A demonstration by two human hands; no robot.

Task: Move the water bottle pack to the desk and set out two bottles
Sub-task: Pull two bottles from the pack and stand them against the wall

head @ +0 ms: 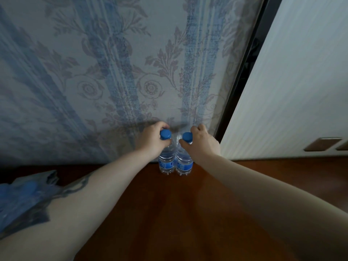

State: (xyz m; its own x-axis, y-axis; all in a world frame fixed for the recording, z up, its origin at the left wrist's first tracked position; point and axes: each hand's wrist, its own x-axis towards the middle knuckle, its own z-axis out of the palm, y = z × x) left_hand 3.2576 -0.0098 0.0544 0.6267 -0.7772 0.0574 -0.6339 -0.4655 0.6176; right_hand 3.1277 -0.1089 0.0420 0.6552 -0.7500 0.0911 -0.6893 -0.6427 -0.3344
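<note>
Two clear water bottles with blue caps and blue labels stand upright side by side at the back of the dark wooden desk (pixel 169 213), close to the curtain. My left hand (pixel 152 140) grips the neck of the left bottle (pixel 166 162) just under its cap. Around the neck of the right bottle (pixel 184 164) my right hand (pixel 202 140) is closed. The bottles touch or nearly touch each other. The water bottle pack (pixel 22 196), blue caps under plastic wrap, lies at the desk's left edge, partly hidden by my left forearm.
A blue-and-grey patterned curtain (pixel 113 72) hangs right behind the desk. On the right, a white wall (pixel 291 81) carries two bronze switch plates (pixel 322 144). A dark window frame (pixel 243 76) runs between curtain and wall.
</note>
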